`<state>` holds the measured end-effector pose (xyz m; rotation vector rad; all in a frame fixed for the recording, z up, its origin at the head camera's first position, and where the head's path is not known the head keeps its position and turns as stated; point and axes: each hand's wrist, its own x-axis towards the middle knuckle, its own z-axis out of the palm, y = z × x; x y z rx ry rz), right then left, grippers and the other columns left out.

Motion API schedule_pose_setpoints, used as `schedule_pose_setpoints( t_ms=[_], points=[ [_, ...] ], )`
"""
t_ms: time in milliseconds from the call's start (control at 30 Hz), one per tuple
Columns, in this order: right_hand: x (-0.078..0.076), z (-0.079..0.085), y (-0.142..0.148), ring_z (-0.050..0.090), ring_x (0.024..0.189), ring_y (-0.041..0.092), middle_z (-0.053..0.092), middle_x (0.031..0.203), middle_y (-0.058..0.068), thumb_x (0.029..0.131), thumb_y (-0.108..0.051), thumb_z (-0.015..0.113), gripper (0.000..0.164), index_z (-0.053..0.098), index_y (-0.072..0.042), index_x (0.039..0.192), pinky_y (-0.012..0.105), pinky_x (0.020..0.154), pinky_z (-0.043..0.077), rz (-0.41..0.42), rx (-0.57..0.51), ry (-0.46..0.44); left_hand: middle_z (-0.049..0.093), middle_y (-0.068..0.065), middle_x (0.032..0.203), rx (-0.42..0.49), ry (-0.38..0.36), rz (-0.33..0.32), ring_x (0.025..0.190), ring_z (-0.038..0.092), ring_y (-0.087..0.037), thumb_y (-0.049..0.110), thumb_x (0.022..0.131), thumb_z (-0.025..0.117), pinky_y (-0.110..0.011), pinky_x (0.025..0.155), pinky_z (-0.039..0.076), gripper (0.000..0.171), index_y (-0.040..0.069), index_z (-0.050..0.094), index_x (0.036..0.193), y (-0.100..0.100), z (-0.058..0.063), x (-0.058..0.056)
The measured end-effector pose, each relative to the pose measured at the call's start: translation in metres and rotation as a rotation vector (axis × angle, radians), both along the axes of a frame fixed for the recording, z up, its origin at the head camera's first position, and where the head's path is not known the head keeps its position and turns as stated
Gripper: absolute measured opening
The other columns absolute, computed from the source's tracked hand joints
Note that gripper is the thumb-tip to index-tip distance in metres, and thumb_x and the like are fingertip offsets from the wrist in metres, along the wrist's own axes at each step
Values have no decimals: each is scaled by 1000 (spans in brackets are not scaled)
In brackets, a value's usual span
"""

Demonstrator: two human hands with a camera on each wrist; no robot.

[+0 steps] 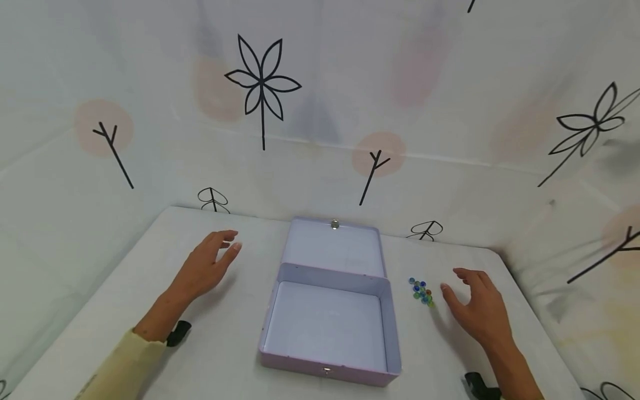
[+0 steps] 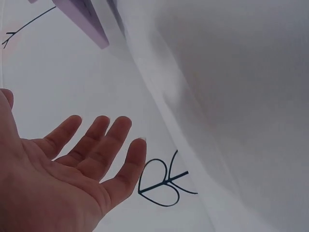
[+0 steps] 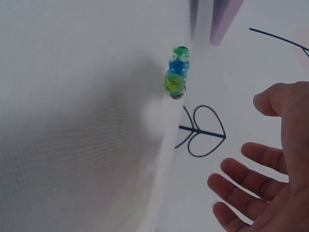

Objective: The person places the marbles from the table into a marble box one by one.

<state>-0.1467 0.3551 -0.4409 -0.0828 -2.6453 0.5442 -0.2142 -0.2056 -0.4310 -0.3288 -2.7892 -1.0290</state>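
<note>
An open lilac metal box stands in the middle of the table, its lid tipped back and its pale inside bare. To its right lies a small cluster of glass marbles in blue, green and reddish tones. My right hand hovers just right of the marbles, fingers loosely bent and touching nothing. Left of the box, apart from it, my left hand hangs above the table with relaxed fingers and holds nothing. In the right wrist view the marbles appear beyond the hand.
The white table meets a pale fabric backdrop printed with line-drawn flowers and twigs. The raised lid stands close to the back edge. A dark wrist camera sits under the left wrist, another under the right.
</note>
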Motion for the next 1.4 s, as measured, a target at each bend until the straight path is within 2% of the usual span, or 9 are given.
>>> schedule_pose_setpoints(
  t_ms=[267,500,867,1133,1300,1400],
  points=[
    [-2,-1,-3,57,115,46,58,130,28,93,-16,78,51,59,4,136,67,92,50,37,4,12,56,-14,150,50,-18,-64,131,61,-32,53,111,48,-56,105,55,63,8,49,154,15,-1,6],
    [-1,-1,-7,57,115,45,58,130,27,92,-15,79,51,59,4,136,67,93,50,61,4,-3,60,-13,144,60,-35,-77,126,65,-30,52,110,53,-54,101,57,60,11,51,153,27,-3,11],
    [-1,-4,-11,59,113,43,59,128,25,92,-14,79,48,60,4,132,66,92,52,91,15,-24,59,-11,145,91,-64,-142,127,65,-27,49,109,57,-52,101,57,56,14,51,153,44,-6,20],
    [-3,-8,-14,61,112,43,59,128,24,92,-16,80,47,62,3,131,64,91,54,86,26,-71,57,-11,148,106,-131,-198,131,62,-30,52,107,59,-52,101,58,61,16,47,155,51,-10,23],
    [-3,-10,-14,63,112,44,59,128,24,92,-15,80,46,62,2,130,64,90,55,91,29,-89,57,-11,147,145,-150,-239,131,62,-30,48,107,61,-53,100,58,59,18,46,156,55,-11,25],
    [-3,-11,-13,63,112,44,60,128,23,91,-14,79,45,63,2,130,63,89,55,98,30,-97,56,-10,146,148,-159,-244,131,63,-28,45,107,62,-49,99,59,59,19,45,157,57,-12,26]
  ],
)
